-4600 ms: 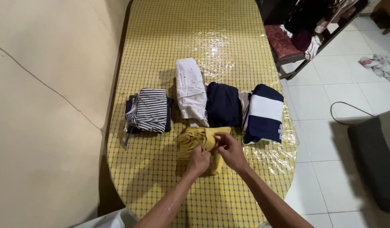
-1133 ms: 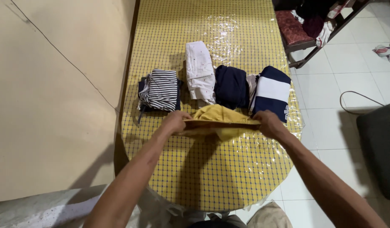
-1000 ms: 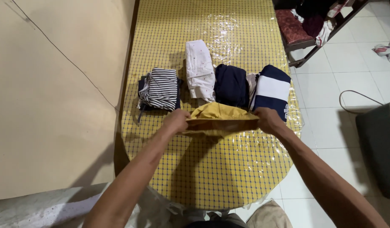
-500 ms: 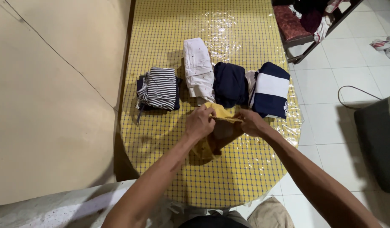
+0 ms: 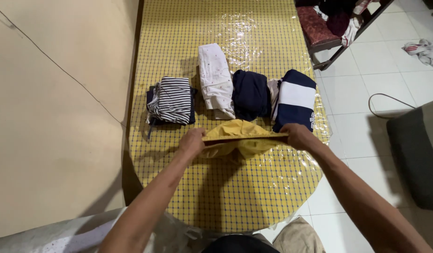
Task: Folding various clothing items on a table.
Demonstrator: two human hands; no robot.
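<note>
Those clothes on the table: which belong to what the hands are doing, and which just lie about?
In hand:
yellow garment, stretched between left hand and right hand

Lying about:
striped folded top
white folded garment
navy folded garment
navy-and-white folded garment
red chair

Indoor light was moderate and warm. Glare from overhead shone on the clear plastic sheet over the yellow checked tablecloth [image 5: 254,28]. Arms cast soft shadows toward the near edge. Focus was sharp, with slight wide-angle stretching at the edges.

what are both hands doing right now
Left hand: closed on the left end of the yellow garment.
Right hand: closed on its right end, stretched taut.
</note>
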